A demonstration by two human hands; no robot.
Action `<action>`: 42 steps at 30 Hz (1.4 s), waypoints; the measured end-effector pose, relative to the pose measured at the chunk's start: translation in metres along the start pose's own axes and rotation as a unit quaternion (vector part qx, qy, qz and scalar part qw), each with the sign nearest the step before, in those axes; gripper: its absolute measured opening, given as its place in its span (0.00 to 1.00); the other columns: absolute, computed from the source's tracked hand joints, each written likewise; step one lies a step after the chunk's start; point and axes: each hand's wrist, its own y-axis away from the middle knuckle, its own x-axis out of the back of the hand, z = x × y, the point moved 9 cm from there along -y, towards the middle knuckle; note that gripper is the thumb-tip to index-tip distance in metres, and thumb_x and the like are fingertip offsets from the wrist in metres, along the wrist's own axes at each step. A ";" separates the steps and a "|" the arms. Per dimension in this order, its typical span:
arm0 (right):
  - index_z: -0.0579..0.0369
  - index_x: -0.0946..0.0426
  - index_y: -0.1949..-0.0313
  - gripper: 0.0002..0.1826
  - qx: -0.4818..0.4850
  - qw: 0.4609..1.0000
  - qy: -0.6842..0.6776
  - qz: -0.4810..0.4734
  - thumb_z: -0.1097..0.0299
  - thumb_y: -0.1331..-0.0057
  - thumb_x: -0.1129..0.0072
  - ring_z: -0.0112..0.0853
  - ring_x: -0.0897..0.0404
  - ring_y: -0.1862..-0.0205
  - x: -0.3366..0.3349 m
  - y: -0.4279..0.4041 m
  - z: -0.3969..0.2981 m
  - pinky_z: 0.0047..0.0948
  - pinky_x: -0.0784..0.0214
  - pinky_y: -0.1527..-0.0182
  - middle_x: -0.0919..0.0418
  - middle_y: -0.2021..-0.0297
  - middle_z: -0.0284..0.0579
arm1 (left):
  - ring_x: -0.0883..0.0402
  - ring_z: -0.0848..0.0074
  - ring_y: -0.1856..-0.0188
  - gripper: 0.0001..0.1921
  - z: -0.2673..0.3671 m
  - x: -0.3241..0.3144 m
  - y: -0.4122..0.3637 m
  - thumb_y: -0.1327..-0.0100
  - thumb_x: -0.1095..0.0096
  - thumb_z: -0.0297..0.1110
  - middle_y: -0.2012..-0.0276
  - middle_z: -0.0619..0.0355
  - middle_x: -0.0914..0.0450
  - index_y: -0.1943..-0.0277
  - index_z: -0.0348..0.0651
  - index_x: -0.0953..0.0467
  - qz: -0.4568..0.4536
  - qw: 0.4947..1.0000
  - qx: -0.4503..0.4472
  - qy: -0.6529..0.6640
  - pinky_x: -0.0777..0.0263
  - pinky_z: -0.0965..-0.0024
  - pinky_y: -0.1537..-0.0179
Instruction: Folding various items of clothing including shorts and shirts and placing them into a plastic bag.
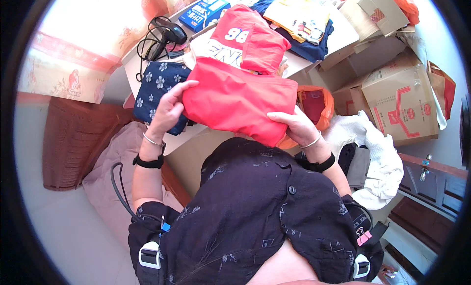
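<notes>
A folded red cloth garment [239, 101] is held up between my two hands at the desk's front edge. My left hand [169, 108] grips its left edge, fingertips on top. At the lower right corner, my right hand [296, 126] pinches it, with the thumb on the top face. Just behind it lies a red and white garment with printed numbers [254, 42], partly covered by the held cloth. A navy cloth with white flowers [160, 80] lies beside my left hand. Farther back on the right, a yellow and white printed shirt [298, 16] rests on dark blue clothing [312, 51].
A black hair dryer [173, 32] with a tangled cord and a blue box [204, 12] stand at the back left of the white desk [340, 34]. To the right are an orange plastic bag [325, 101], cardboard boxes [401, 101] and a white cloth [386, 167] with dark folded clothes.
</notes>
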 end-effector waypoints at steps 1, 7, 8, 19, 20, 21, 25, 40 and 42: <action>0.63 0.36 0.43 0.28 -0.007 1.000 0.007 0.002 0.76 0.43 0.39 0.29 0.28 0.47 0.002 0.001 0.003 0.30 0.36 0.43 0.28 0.47 0.42 | 0.33 0.77 0.43 0.33 -0.009 -0.003 0.001 0.57 0.68 0.10 0.48 0.56 0.29 0.44 0.31 0.31 -0.010 1.000 0.008 0.018 0.42 0.76 0.41; 0.62 0.36 0.43 0.28 -0.012 1.000 0.017 -0.001 0.76 0.43 0.39 0.29 0.28 0.47 0.002 0.002 0.002 0.30 0.36 0.43 0.27 0.48 0.42 | 0.20 0.65 0.57 0.19 0.005 0.000 0.001 0.51 0.50 0.11 0.62 0.49 0.20 0.56 0.35 0.24 0.103 0.953 -0.134 -0.249 0.29 0.71 0.52; 0.63 0.36 0.43 0.28 -0.011 1.000 0.021 -0.002 0.75 0.43 0.39 0.29 0.28 0.47 0.002 0.001 0.002 0.30 0.36 0.43 0.27 0.47 0.42 | 0.20 0.65 0.57 0.19 0.007 0.000 0.000 0.51 0.50 0.11 0.62 0.49 0.20 0.56 0.35 0.24 0.102 0.953 -0.137 -0.249 0.29 0.71 0.52; 0.64 0.34 0.44 0.26 -0.010 0.999 0.029 -0.008 0.75 0.42 0.39 0.28 0.26 0.48 -0.022 0.027 -0.036 0.28 0.35 0.45 0.26 0.49 0.43 | 0.20 0.65 0.62 0.16 0.095 0.008 0.032 0.54 0.47 0.10 0.66 0.50 0.20 0.61 0.33 0.24 0.170 0.912 -0.217 -0.305 0.28 0.72 0.58; 0.64 0.34 0.44 0.26 -0.003 0.999 0.039 -0.009 0.75 0.42 0.39 0.28 0.26 0.49 -0.024 0.033 -0.040 0.28 0.34 0.45 0.26 0.49 0.44 | 0.20 0.65 0.62 0.16 0.101 0.007 0.037 0.54 0.47 0.10 0.66 0.50 0.20 0.61 0.33 0.24 0.171 0.912 -0.216 -0.305 0.28 0.72 0.58; 0.64 0.34 0.44 0.26 0.004 0.999 0.048 -0.009 0.75 0.42 0.39 0.28 0.26 0.49 -0.025 0.037 -0.042 0.28 0.34 0.45 0.26 0.49 0.44 | 0.20 0.65 0.63 0.16 0.107 0.005 0.042 0.54 0.47 0.10 0.66 0.50 0.20 0.61 0.33 0.24 0.171 0.910 -0.218 -0.309 0.28 0.72 0.59; 0.64 0.34 0.44 0.26 -0.020 0.998 0.053 -0.018 0.76 0.42 0.39 0.28 0.26 0.49 -0.021 0.045 -0.035 0.28 0.34 0.45 0.26 0.50 0.44 | 0.20 0.65 0.64 0.17 0.109 -0.004 0.053 0.54 0.48 0.10 0.67 0.50 0.20 0.60 0.34 0.24 0.150 0.916 -0.202 -0.313 0.27 0.71 0.61; 0.66 0.31 0.47 0.20 -0.072 0.997 -0.001 0.015 0.74 0.39 0.43 0.27 0.23 0.54 0.016 0.045 -0.006 0.27 0.30 0.50 0.24 0.52 0.45 | 0.29 0.60 0.43 0.09 0.069 -0.024 0.045 0.52 0.38 0.21 0.52 0.51 0.24 0.65 0.37 0.23 0.059 0.945 -0.149 -0.285 0.36 0.61 0.44; 0.66 0.30 0.48 0.19 -0.059 0.998 -0.010 0.025 0.73 0.37 0.46 0.29 0.22 0.54 0.022 0.039 -0.009 0.28 0.30 0.51 0.24 0.52 0.46 | 0.27 0.60 0.46 0.06 0.058 -0.028 0.033 0.48 0.41 0.22 0.55 0.52 0.22 0.65 0.36 0.24 -0.016 0.974 -0.134 -0.183 0.35 0.60 0.44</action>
